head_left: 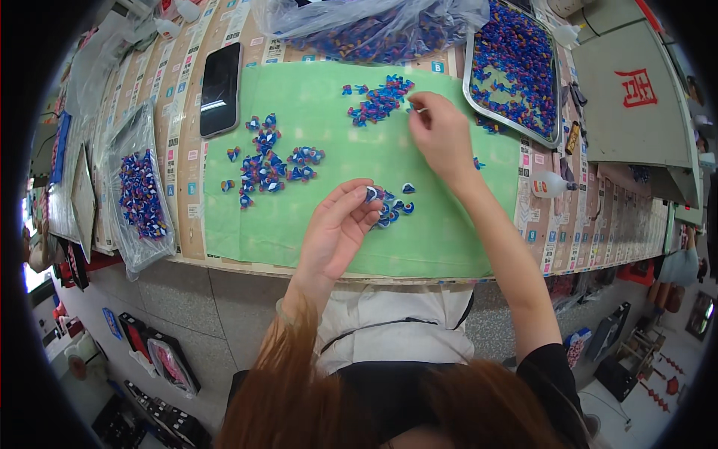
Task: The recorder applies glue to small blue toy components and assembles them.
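Green sheet: one, spread to the near edge of the table. Main heaps of small coloured parts upon it: three, namely a left heap, a far heap and a near heap; the parts lay too crowded to number. Phone: one, toward the left edge. Metal tray: one, toward the far right corner. Clear bags of parts: two, the far-edge bag and the near-left-corner bag. White bottle near the right edge: one was counted.
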A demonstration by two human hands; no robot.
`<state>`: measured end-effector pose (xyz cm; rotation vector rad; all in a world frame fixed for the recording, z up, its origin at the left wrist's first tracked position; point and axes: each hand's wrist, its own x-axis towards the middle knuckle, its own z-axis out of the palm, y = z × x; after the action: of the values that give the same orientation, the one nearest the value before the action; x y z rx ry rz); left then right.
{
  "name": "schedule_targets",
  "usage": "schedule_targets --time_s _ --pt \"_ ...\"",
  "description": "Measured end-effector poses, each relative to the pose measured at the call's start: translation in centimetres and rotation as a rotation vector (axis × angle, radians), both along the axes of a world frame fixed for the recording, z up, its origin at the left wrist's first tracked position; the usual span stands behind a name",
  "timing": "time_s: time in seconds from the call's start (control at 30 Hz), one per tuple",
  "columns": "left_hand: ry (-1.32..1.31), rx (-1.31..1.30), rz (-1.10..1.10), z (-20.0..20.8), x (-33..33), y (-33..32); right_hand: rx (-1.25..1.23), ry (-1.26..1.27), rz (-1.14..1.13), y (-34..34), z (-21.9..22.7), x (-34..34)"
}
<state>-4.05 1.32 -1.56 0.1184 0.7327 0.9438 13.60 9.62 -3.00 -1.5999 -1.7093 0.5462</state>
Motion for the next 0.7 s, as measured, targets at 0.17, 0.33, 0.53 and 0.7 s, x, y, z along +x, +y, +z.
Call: schedule_targets --time_s 0.17,0.33,0.53,0.7 --pt "-0.015 -0.005 -0.007 -0.1 0.4 0.3 -0.43 0.979 -0.067 -3.1 2.2 1.3" --pt "-0.007 0.017 -0.047 0.8 1.6 0.1 -0.565 1.243 -0.1 -7.1 3.9 1.8" --pt "0.084 0.09 -0.101 1.6 3.2 -0.5 -0.541 1.068 -0.046 -10.9 5.2 0.9" --pt "0.177 0.165 -0.113 2.0 4.0 -1.2 -0.49 1.047 -0.107 -11.8 5.8 0.3"
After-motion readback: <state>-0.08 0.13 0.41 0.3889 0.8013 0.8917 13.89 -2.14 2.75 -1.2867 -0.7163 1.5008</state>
